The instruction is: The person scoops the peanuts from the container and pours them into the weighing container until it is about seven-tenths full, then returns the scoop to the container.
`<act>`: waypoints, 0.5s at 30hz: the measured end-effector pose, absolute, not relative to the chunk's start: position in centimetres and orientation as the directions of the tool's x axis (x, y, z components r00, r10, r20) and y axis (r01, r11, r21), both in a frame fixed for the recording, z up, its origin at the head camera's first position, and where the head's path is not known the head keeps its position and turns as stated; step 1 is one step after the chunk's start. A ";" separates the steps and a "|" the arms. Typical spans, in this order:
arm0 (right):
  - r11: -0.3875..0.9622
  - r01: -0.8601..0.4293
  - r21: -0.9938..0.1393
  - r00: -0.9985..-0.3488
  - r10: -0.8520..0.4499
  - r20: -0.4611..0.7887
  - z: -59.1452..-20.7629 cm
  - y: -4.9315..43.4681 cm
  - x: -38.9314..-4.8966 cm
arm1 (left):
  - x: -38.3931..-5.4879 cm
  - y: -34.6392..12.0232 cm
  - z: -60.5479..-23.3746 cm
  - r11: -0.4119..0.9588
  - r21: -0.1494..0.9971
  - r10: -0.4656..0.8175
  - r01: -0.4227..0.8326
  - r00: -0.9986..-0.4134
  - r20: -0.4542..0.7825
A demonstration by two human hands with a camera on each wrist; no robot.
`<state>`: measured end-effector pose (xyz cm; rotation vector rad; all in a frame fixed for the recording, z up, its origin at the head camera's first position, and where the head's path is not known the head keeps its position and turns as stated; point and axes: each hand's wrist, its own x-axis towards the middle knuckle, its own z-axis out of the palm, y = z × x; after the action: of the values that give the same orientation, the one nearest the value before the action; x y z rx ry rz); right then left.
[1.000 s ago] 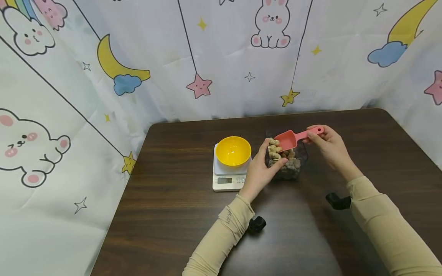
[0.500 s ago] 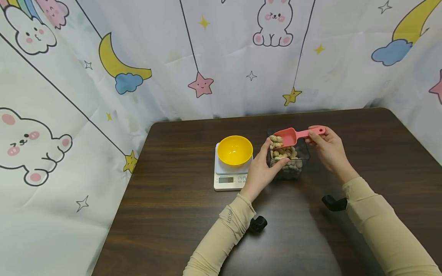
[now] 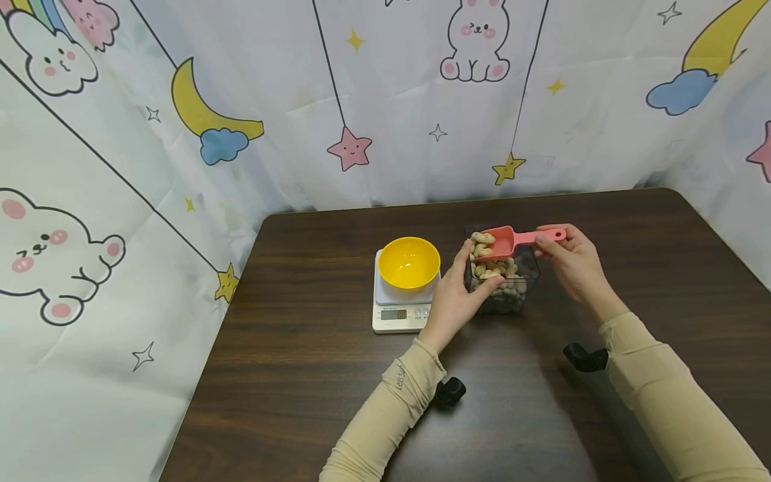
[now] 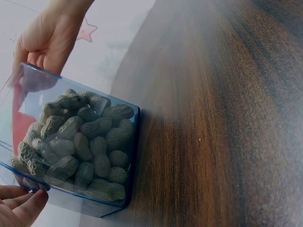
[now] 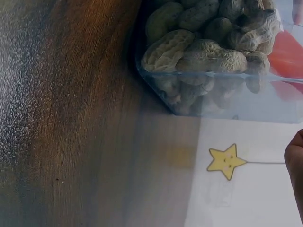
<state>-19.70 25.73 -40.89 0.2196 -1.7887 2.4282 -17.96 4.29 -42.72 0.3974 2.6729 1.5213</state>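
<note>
A clear plastic box of unshelled peanuts stands on the table, right of the scale. My left hand grips its left side, thumb at the near rim; the left wrist view shows the left fingertips at the box wall. My right hand pinches the handle of a pink scoop, whose bowl is within the box mouth. Several peanuts lie at the scoop's left lip. Through the box wall in the right wrist view, the scoop shows red beside the peanuts.
A yellow bowl sits on a white kitchen scale, close to my left hand's left side. The dark wooden table ends at a printed curtain behind. Black wrist-worn pieces hang under both forearms.
The scoop's handle end has dropped slightly and the scoop is more level, with peanuts at its lip. My left hand keeps its hold on the box. The head view has shifted a little.
</note>
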 end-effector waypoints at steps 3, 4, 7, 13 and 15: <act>-0.317 -0.195 -0.928 -0.977 -0.014 0.211 -41.0 25.6 -19.7 | -17.9 4.3 -42.7 0.489 0.852 0.235 0.190 -0.969 0.082; -0.316 -0.197 -0.928 -0.977 -0.016 0.213 -41.0 25.5 -19.8 | -17.9 4.3 -42.7 0.489 0.852 0.234 0.188 -0.969 0.080; -0.294 -0.196 -0.936 -0.979 -0.003 0.205 -41.0 25.4 -19.8 | -18.0 4.3 -42.8 0.488 0.854 0.235 0.183 -0.969 0.073; -0.299 -0.169 -0.939 -0.985 0.015 0.173 -41.1 25.2 -19.8 | -18.0 4.3 -42.8 0.486 0.855 0.239 0.181 -0.969 0.070; -0.307 -0.158 -0.939 -0.987 0.020 0.159 -41.1 25.2 -19.8 | -18.0 4.3 -42.8 0.485 0.856 0.236 0.180 -0.969 0.070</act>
<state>-19.76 25.24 -41.05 0.1787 -1.7794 2.4478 -18.05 4.33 -42.80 0.3732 2.6574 1.5212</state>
